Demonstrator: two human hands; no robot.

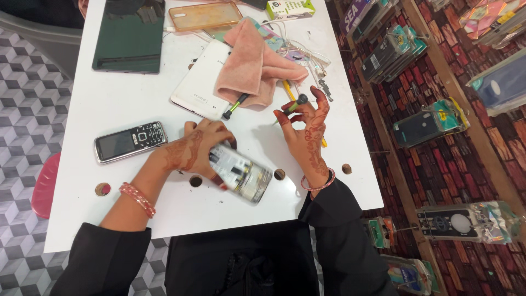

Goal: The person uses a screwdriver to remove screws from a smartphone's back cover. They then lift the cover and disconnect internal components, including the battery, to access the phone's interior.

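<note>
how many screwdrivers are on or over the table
2 clearly: one screwdriver lies by the pink cloth; another screwdriver is in the right hand. A yellow tool under the cloth might be a third; more may be hidden.

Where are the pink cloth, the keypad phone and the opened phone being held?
pink cloth (257,66), head view, middle fold.
keypad phone (130,141), head view, between screen and keys.
opened phone (245,174), head view, exposed back.

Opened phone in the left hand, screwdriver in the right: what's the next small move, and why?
Probably steady the opened phone flat on the white table first. The left hand holds it tilted and it looks motion-blurred, while the right hand holds the screwdriver raised, away from the phone. Then bring the tip down to its exposed back.
</note>
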